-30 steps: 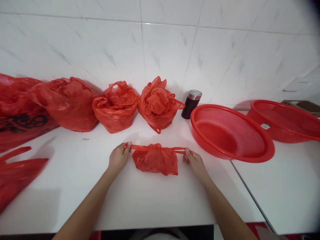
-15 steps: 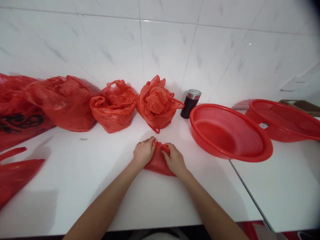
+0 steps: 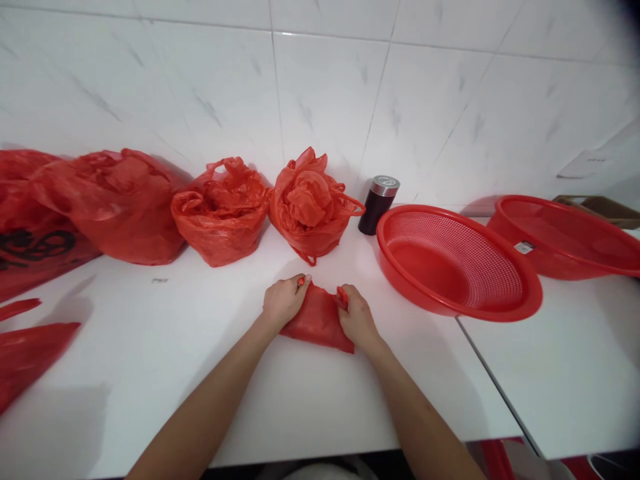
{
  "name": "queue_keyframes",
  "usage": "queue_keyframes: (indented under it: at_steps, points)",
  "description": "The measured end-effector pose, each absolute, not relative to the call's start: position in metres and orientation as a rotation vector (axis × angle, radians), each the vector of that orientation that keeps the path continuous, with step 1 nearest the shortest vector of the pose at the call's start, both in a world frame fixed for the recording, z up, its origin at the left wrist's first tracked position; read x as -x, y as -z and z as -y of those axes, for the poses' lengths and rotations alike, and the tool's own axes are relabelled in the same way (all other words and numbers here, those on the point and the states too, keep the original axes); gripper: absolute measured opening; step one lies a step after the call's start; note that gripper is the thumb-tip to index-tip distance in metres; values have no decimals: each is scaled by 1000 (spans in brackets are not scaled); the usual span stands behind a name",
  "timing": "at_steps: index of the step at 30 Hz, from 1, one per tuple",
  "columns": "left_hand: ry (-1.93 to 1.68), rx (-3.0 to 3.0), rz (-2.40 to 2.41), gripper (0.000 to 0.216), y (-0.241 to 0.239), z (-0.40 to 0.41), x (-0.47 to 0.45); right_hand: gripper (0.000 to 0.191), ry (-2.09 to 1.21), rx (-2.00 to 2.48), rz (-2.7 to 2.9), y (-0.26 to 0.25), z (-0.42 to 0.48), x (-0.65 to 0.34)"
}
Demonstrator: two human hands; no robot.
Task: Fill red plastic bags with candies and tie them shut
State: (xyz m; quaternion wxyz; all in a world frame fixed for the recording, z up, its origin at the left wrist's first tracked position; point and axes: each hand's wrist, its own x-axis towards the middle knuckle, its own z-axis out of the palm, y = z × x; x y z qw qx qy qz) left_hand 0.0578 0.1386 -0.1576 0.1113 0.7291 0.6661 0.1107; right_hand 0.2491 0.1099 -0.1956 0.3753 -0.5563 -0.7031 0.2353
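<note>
A small red plastic bag is stretched between my two hands over the white table. My left hand is closed on its upper left corner, with a bit of red plastic poking out by the thumb. At the upper right, my right hand grips the other corner, and a red fold sticks up beside the fingers. The bag's lower edge hangs toward me. Whether anything is inside it I cannot tell.
Along the tiled wall stand several bunched red bags, among them one and another. A black tumbler stands beside a red colander. Behind it is a red basin. Another red bag lies at the left; a seam crosses the table.
My hands have moved slightly apart, and the bag's top edge between them is spread wider. The view has shifted a little to the right.
</note>
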Motion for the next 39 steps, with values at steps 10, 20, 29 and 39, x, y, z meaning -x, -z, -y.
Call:
queue_keyframes:
  at_steps: [10, 20, 29, 39]
  points:
    - [-272, -2142, -2062, 43, 167, -143, -49, 27, -445, 1565, 1953, 197, -104, -242]
    - [-375, -2166, -2077, 39, 175, -150, -34, 32, -368, 1601, 2074, 201, -105, -241]
    - [-465, -2044, -2199, 45, 175, -151, 14, 9, -636, 1595, 1795, 190, -110, -250]
    - [-467, -1861, -2072, 48, 156, -121, 54, 23, -823, 1485, 1554, 186, -110, -254]
